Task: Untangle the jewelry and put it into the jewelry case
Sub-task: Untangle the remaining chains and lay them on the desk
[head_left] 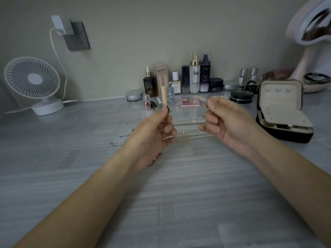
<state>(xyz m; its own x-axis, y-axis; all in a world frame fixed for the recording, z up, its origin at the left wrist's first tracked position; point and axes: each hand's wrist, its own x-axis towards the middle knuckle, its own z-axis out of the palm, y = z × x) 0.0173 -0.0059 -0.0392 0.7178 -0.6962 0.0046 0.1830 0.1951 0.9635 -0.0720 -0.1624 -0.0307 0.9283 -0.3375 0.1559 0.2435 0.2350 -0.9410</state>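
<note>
Chain (187,130) pinched between my left hand (154,133) and right hand (227,120) over grey streaked desk (161,194), jewelry case (281,99) open far right.

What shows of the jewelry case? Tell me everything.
The jewelry case is a rounded box, black outside with pale beige lining. It stands open on the grey table, lid upright, with three round knobs in the lid's lining and compartments in the base. It sits right of the right hand, which does not touch it.
</note>
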